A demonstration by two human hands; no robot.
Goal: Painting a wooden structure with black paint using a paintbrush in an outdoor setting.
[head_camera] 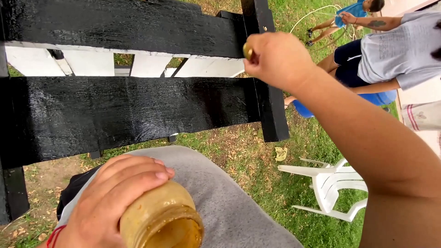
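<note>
Painting the black plank with a small brush pinched in right hand, left hand gripping the paint jar; next, more careful strokes, probably.

You saw glossy black planks over white boards. The jar looked mustard yellow, the chair white, the grass green.

White plastic chair seen lying on grass, yellowish scrap noted near it, blue barrel partly hidden behind a person in grey shirt, second person in blue top farther off.
</note>
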